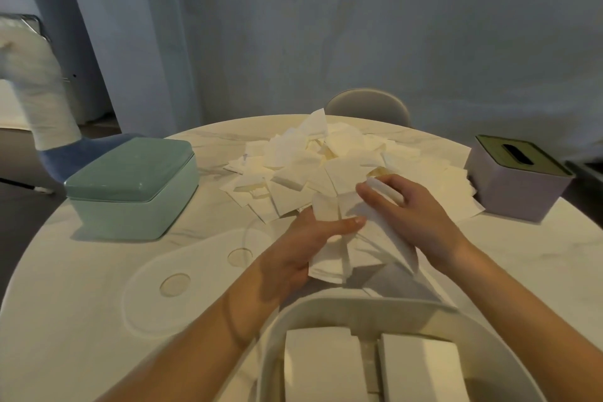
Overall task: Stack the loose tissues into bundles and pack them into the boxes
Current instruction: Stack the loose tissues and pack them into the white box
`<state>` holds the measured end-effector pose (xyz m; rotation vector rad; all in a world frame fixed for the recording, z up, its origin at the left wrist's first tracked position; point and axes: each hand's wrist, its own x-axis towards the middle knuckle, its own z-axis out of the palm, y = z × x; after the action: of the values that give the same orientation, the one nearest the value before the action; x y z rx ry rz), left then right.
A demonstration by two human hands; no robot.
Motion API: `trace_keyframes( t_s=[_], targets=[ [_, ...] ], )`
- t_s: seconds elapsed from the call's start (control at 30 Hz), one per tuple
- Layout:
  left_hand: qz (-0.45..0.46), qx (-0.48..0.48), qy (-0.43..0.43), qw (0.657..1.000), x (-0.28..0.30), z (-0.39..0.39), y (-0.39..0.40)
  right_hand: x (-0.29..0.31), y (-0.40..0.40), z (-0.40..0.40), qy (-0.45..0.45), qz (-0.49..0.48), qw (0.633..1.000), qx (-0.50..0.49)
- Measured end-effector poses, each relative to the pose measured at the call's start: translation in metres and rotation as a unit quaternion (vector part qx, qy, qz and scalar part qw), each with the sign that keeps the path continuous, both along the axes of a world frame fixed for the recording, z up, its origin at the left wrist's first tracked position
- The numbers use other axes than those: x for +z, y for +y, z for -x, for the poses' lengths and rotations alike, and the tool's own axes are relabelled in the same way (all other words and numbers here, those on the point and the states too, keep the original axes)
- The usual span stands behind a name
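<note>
Tissues already packed show nearest, at six o'clock: a white open box [385,316] at the counter's [98,271] near edge holds two flat white bundles [321,362] side by side, with a divider between them, so part of the job looks done. Just beyond its rim, both hands work a small bundle in progress [339,248] above the counter. The left hand [303,245] grasps the sheaves from below, thumb laid across the top; the right hand [411,206] has its fingers [385,189] curled round the upper edge of the same sheets, seemingly squaring them. Farther out, toward twelve o'clock, a large loose heap of tissues [313,166] still covers the middle of the counter, so I judge most of the stacking remains. At ten o'clock sits a teal box [130,186] with its lid on; its contents are hidden. At two o'clock stands a lilac box [518,179] with a slotted top, and what it holds cannot be told either. Behind the heap, a chair back [368,104] rises.
</note>
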<state>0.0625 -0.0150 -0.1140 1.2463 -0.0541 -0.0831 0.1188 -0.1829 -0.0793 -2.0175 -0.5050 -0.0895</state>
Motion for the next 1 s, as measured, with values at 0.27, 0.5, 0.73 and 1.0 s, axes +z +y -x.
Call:
trace_keyframes(
  t_s=[0.27, 0.5, 0.73, 1.0],
  targets=[
    [0.101, 0.043, 0.068, 0.992, -0.004, -0.013, 0.014, 0.016, -0.021, -0.006, 0.133, -0.066, 0.984, 0.094],
    [0.085, 0.017, 0.069, 0.994, 0.0, 0.0, 0.011, 0.003, -0.005, 0.006, 0.042, 0.0, 0.994, 0.1],
    [0.147, -0.014, 0.112, 0.983, 0.009, 0.005, 0.0, 0.0, -0.01, 0.0, -0.05, 0.114, 0.991, 0.04],
    [0.152, 0.037, 0.123, 0.98, -0.008, -0.009, 0.011, 0.02, -0.025, -0.001, 0.043, 0.024, 0.993, 0.104]
  ],
)
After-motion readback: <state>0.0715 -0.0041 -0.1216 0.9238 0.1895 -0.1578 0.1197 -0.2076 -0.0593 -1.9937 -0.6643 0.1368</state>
